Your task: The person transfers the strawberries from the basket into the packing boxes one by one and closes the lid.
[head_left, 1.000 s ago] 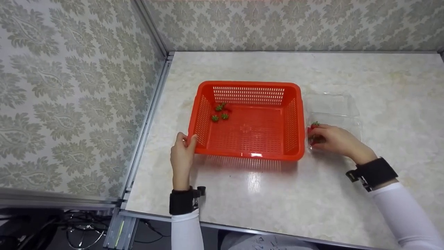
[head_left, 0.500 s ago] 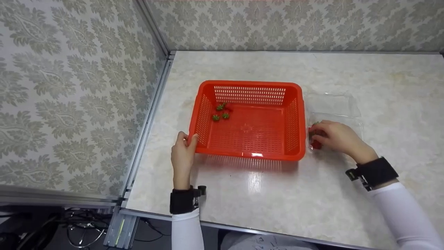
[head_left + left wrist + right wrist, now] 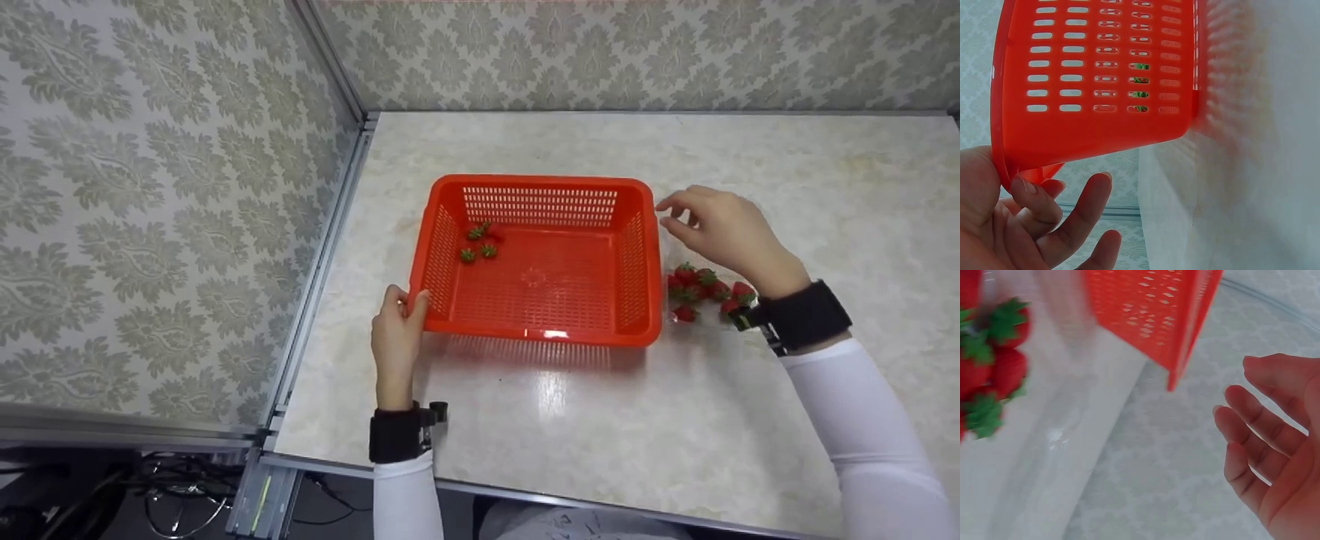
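Left grip clamped on basket corner; right grip raised, fingers apart, beside basket.

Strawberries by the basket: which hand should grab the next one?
Probably the right hand: it hovers open just above the strawberries, while the left hand grips the basket corner on the far side.

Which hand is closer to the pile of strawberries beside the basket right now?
Right. The right hand hovers open just above and behind the strawberries, not touching them. The left hand grips the orange basket at its near-left corner, across the basket from them.
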The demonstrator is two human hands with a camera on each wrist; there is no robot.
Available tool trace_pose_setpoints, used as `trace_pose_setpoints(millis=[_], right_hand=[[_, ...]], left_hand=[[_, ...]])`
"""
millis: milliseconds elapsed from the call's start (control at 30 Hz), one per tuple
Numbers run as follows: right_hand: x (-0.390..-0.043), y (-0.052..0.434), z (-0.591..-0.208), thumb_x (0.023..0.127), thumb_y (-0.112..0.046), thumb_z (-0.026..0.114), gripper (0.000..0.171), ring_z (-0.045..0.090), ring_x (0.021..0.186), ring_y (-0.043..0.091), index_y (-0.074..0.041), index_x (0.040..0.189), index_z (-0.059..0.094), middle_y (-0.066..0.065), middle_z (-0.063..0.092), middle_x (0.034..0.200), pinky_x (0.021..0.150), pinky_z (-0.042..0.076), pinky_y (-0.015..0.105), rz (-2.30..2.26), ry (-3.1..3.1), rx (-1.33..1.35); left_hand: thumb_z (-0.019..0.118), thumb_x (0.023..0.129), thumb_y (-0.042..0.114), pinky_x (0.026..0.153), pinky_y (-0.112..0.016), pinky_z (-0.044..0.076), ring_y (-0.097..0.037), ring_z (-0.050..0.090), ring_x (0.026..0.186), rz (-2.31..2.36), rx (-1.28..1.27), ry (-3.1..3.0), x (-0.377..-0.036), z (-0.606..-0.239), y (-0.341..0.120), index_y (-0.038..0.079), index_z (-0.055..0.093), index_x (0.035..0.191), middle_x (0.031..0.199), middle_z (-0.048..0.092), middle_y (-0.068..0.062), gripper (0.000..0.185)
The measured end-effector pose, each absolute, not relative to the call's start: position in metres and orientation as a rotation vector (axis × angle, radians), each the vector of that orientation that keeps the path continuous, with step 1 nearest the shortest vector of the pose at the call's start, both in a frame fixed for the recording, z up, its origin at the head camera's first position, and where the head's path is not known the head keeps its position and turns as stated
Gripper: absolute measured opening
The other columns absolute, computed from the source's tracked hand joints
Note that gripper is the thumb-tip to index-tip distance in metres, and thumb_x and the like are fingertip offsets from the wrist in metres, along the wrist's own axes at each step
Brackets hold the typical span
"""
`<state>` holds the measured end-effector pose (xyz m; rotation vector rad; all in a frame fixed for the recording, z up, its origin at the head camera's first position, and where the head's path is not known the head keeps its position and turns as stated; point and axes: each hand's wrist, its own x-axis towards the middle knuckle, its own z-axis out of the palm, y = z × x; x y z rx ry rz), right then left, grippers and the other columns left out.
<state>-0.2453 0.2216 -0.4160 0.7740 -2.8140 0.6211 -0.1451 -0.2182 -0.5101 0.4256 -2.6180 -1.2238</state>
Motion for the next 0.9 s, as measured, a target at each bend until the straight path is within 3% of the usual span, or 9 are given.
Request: trace_pose_setpoints(millis=[333, 900], right_hand=[[-0.291, 0.151, -0.398, 0.094, -0.011, 0.069, 0.017, 0.066, 0.083, 0.03, -0.006, 0.111, 0.071, 0.012, 0.071, 0.097, 0.072, 0.052, 0.048, 0.662, -2.729, 0.999], [-0.325, 0.055, -0.452, 0.092, -0.003, 0.068, 0.03, 0.064, 0.102, 0.032, -0.006, 0.122, 0.069, 0.015, 0.062, 0.119, 0.084, 0.053, 0.047, 0.536, -2.961, 1.279]], left_hand=[[0.065, 0.099, 0.032, 0.051, -0.031, 0.028, -0.016, 0.039, 0.054, -1.175, 0.454, -2.649, -0.144, -0.507, -0.218, 0.008, 0.05, 0.092, 0.06, 0.038, 0.001, 0.029], [0.065, 0.099, 0.033, 0.049, -0.03, 0.027, -0.014, 0.037, 0.052, -1.16, 0.457, -2.666, -0.144, -0.507, -0.219, 0.009, 0.05, 0.091, 0.059, 0.037, 0.003, 0.03]])
